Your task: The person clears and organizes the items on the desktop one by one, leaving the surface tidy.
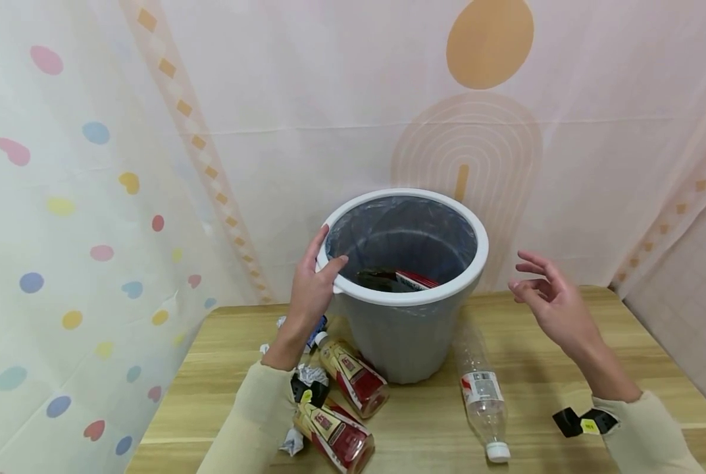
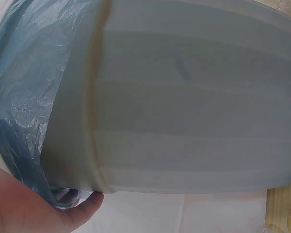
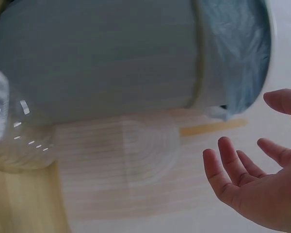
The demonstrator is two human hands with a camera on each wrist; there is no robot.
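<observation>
A grey waste bin (image 1: pixel 408 329) with a white rim (image 1: pixel 481 253) and a blue-grey bag liner (image 1: pixel 388 230) stands on the wooden table (image 1: pixel 566 388). My left hand (image 1: pixel 320 266) grips the rim on its left side, thumb hooked inside. In the left wrist view the bin wall (image 2: pixel 184 111) and the bag (image 2: pixel 24 97) fill the frame, with my palm (image 2: pixel 19 206) below. My right hand (image 1: pixel 539 280) hovers open to the right of the bin, touching nothing; its spread fingers (image 3: pixel 233 165) show near the bin (image 3: pixel 97 53). A red packet (image 1: pixel 416 280) lies inside.
Two red-labelled bottles (image 1: pixel 353 378) (image 1: pixel 335 434) lie in front of the bin on the left, among crumpled paper (image 1: pixel 311 375). A clear plastic bottle (image 1: pixel 483 395) lies to the right of the bin's base. Patterned curtains hang close behind and on the left.
</observation>
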